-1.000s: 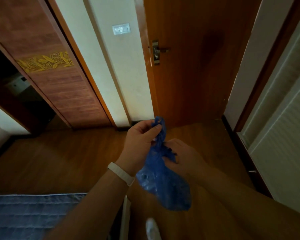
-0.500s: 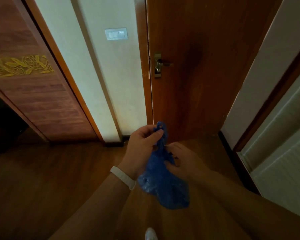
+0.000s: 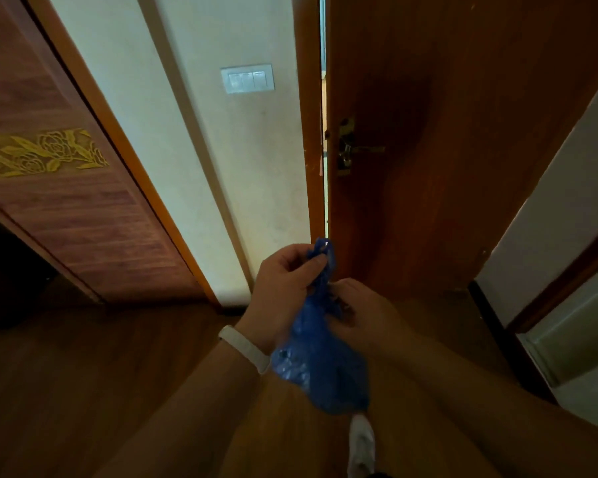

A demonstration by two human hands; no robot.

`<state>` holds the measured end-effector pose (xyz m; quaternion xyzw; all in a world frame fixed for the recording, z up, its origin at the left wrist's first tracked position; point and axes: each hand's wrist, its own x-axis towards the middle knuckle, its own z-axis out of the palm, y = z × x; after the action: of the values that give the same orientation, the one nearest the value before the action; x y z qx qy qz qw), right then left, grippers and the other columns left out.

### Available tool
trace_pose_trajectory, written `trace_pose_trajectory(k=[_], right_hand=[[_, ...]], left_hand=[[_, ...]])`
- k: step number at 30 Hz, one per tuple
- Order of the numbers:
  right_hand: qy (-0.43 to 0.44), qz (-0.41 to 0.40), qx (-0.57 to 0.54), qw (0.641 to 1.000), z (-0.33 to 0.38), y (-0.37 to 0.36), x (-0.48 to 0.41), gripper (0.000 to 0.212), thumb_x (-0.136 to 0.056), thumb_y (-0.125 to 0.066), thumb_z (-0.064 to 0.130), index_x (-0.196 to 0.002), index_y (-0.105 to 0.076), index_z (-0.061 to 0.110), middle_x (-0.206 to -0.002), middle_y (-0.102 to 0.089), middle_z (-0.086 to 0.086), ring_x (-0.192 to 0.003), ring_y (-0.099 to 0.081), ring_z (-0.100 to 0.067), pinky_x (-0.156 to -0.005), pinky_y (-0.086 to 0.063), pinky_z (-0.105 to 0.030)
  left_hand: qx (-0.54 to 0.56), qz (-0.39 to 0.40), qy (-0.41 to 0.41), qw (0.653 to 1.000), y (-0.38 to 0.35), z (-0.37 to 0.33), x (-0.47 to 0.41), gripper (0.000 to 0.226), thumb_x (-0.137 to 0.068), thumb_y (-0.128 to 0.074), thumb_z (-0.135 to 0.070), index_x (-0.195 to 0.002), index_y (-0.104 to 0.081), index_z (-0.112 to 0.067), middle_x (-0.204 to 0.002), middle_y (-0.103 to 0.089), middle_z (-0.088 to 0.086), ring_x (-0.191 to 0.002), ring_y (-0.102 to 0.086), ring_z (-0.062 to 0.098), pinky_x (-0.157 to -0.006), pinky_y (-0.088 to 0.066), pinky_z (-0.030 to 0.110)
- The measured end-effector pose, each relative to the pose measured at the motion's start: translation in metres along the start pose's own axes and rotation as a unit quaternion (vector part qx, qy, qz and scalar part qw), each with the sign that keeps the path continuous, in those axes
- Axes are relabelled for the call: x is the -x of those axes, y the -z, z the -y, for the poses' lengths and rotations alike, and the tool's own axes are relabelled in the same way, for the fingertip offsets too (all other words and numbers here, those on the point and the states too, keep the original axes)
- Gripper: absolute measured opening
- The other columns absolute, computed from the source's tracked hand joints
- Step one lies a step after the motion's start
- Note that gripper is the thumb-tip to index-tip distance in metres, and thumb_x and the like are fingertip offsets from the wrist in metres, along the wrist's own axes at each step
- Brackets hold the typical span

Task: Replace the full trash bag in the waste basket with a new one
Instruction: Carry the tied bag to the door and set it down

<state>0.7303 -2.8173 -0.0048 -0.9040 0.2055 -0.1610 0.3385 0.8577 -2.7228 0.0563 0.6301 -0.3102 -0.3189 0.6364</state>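
Note:
A full blue trash bag [image 3: 320,367] hangs in front of me, its neck gathered and twisted upward. My left hand [image 3: 283,288], with a white band on the wrist, pinches the top end of the neck between thumb and fingers. My right hand [image 3: 363,315] grips the neck just below, fingers curled round the plastic. The waste basket is out of view.
A brown wooden door [image 3: 446,132] with a brass handle [image 3: 351,150] stands straight ahead, ajar by a thin gap at its left edge. A white wall with a light switch [image 3: 247,78] is to the left, a wardrobe panel [image 3: 49,167] further left. My white-socked foot [image 3: 361,443] is on the wooden floor.
I have moved closer to the door, which now fills more of the view. The blue mat at lower left has left the view. Both hands keep holding the bag's neck.

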Motion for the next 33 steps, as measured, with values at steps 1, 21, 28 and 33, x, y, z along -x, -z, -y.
trace_pose_trajectory(k=[1,21,28,33], right_hand=[[0.001,0.011,-0.002,1.000,-0.007,-0.004,-0.013,0.023,-0.092,-0.058,0.034,-0.115,-0.056,0.031,-0.110,-0.056,0.009,-0.096,-0.056,-0.006,-0.082,-0.048,-0.025],[0.069,0.085,-0.049,0.993,-0.139,-0.016,-0.319,0.027,-0.089,-0.062,0.031,-0.114,-0.052,0.032,-0.105,-0.053,0.013,-0.093,-0.054,-0.005,-0.082,-0.052,-0.031],[0.065,0.111,-0.042,0.991,-0.176,-0.036,-0.386,0.028,-0.087,-0.064,0.027,-0.115,-0.057,0.025,-0.105,-0.055,0.008,-0.091,-0.057,-0.009,-0.079,-0.052,-0.031],[0.064,0.128,-0.015,0.990,-0.211,-0.069,-0.418,0.032,-0.085,-0.064,0.029,-0.116,-0.059,0.021,-0.106,-0.060,0.005,-0.088,-0.060,-0.010,-0.075,-0.053,-0.027]], left_hand=[[0.003,-0.006,0.006,1.000,0.003,0.006,-0.013,0.013,-0.091,-0.061,-0.012,-0.101,-0.071,-0.012,-0.091,-0.073,0.006,-0.091,-0.069,0.026,-0.084,-0.058,0.037],[-0.087,-0.122,0.060,0.987,0.046,0.036,-0.297,0.013,-0.082,-0.067,-0.021,-0.094,-0.072,-0.016,-0.092,-0.072,0.014,-0.092,-0.069,0.032,-0.089,-0.054,0.054],[-0.081,-0.117,0.097,0.985,0.063,0.067,-0.367,0.011,-0.087,-0.066,-0.021,-0.095,-0.072,-0.019,-0.091,-0.072,0.012,-0.089,-0.069,0.025,-0.083,-0.055,0.039],[-0.078,-0.112,0.142,0.980,0.081,0.108,-0.409,0.011,-0.087,-0.065,-0.022,-0.096,-0.072,-0.020,-0.090,-0.074,0.008,-0.089,-0.070,0.024,-0.082,-0.056,0.038]])
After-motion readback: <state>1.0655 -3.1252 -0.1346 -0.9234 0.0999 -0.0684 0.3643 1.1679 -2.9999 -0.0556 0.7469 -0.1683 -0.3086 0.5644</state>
